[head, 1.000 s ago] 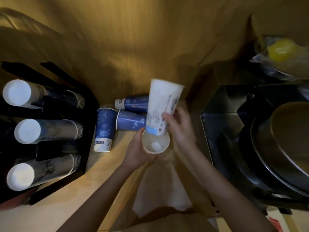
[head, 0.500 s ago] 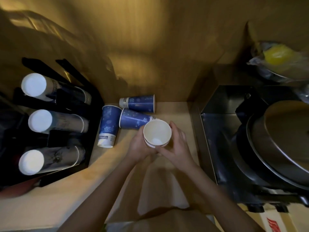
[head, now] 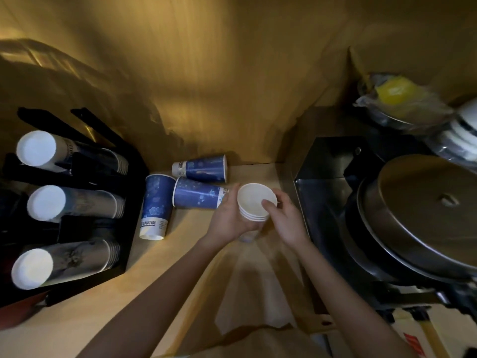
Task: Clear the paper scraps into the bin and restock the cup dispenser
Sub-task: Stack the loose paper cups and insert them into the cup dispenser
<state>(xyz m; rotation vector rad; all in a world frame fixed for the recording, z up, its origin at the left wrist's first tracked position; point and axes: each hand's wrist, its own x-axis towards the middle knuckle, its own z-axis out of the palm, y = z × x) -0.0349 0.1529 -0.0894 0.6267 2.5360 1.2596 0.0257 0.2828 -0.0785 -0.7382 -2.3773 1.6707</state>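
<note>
A short stack of nested white paper cups (head: 254, 202) stands mouth up over the wooden counter (head: 108, 301). My left hand (head: 227, 218) wraps its left side. My right hand (head: 284, 218) holds its right side, thumb on the rim. Three blue paper cups lie on their sides just left of the stack: one (head: 154, 206) near the dispenser, one (head: 196, 193) touching my left fingers, one (head: 201, 167) by the wall. The black cup dispenser (head: 129, 202) at the left holds three rows of stacked cups (head: 74, 204), bottoms toward me.
A black metal appliance (head: 327, 161) with a large round steel lid (head: 426, 208) fills the right side, close to my right hand. Plastic-wrapped bowls (head: 402, 99) sit behind it. A wooden wall (head: 232, 86) backs the counter.
A second ago my right hand held a white cup tilted above the one in my left hand. That cup has gone down into the stack, and both hands now hold the nested cups.
</note>
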